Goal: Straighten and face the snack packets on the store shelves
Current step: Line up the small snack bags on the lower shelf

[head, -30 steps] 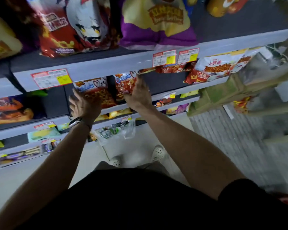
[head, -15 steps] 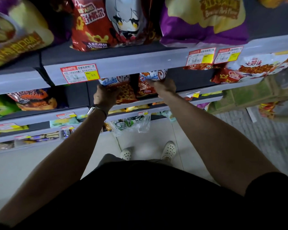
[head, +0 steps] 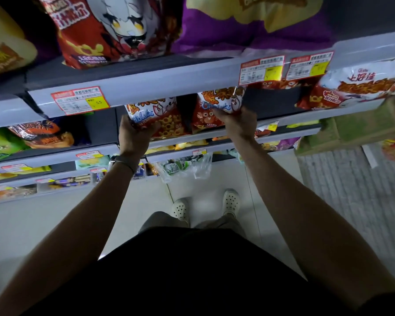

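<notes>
At the centre of the frame, the left hand (head: 135, 135) grips the lower left side of a red-and-white snack packet (head: 160, 119) standing on the second shelf (head: 290, 120). Just to its right, the right hand (head: 236, 120) holds the lower right of a second matching packet (head: 214, 110); a dark gap separates the two packets. Above them, across the upper frame, the top shelf (head: 169, 80) carries a large red bag with a cartoon face (head: 110, 30) and a purple bag (head: 249, 26). Price tags (head: 80, 100) hang on its front edge. At the right edge lies a white-and-red bag (head: 356, 85). White perforated shoes (head: 205, 206) stand on the pale floor below.
</notes>
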Available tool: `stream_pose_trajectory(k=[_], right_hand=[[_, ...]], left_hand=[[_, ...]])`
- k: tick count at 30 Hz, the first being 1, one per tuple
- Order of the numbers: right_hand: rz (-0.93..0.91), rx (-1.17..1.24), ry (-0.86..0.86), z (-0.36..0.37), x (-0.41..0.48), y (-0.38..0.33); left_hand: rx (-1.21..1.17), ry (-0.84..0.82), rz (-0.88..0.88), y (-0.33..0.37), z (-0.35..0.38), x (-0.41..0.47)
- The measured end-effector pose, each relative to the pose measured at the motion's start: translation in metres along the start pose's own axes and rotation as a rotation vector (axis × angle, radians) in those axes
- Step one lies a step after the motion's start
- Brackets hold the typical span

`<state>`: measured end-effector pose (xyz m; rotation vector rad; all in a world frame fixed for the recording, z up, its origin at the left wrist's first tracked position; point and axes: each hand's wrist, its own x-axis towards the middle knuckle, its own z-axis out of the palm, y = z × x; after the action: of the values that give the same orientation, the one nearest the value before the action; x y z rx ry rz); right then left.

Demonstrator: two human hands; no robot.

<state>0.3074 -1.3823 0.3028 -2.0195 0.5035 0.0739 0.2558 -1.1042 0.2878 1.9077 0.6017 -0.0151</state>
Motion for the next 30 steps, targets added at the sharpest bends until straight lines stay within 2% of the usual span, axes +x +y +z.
stream_pose_trajectory(k=[7, 14, 22, 30], right_hand=[[-0.091, 0.133, 0.091, -0.069, -0.004, 0.04], [-0.098, 0.113, 0.219, -0.119, 0.032, 0.067], [-0.132, 0.142, 0.213, -0.129, 0.068, 0.077], [-0.152, 0.042, 0.184, -0.125, 0.085, 0.088]], left_hand=[[-0.149, 0.029, 0.021, 0.027, 0.066, -0.026], [-0.218, -0.065, 0.075, 0.055, 0.142, -0.024], [-0.193, -0.07, 0.095, 0.07, 0.193, -0.02], [-0.118, -0.074, 0.087, 0.079, 0.21, -0.024]])
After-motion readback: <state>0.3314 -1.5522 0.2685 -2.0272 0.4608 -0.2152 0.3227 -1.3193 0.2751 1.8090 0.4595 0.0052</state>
